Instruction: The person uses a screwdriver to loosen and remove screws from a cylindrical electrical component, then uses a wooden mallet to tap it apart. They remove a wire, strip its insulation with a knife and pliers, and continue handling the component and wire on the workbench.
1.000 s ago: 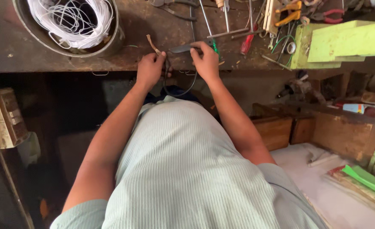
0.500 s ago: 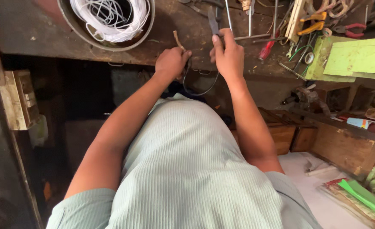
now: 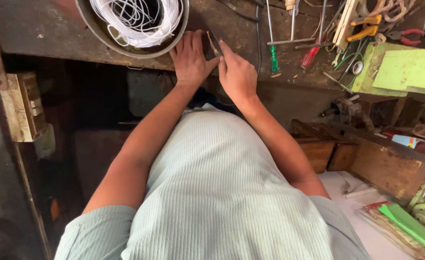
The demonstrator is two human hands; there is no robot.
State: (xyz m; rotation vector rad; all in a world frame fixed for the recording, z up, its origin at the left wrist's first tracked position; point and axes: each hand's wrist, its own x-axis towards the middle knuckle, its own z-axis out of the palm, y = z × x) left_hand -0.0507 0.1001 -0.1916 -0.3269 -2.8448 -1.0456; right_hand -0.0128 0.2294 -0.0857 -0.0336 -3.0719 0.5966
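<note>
My left hand (image 3: 190,58) lies on the dark workbench (image 3: 53,33) with fingers stretched toward the bowl, its thumb pinching a short brown wire end (image 3: 214,49). My right hand (image 3: 236,72) sits close beside it, thumb and forefinger shut on a small dark blade-like tool (image 3: 212,37) that meets the brown wire end. Both hands touch at the thumbs. What lies under the palms is hidden.
A round metal bowl (image 3: 94,26) holding a coil of white wire (image 3: 135,17) stands just left of my hands. Screwdrivers (image 3: 273,53), pliers (image 3: 405,34) and green boards (image 3: 409,70) lie on the bench to the right. Wooden boxes (image 3: 328,149) sit below right.
Both hands have moved up from the bench edge onto its top, close to the bowl. The dark wire loop that hung under them is out of sight.
</note>
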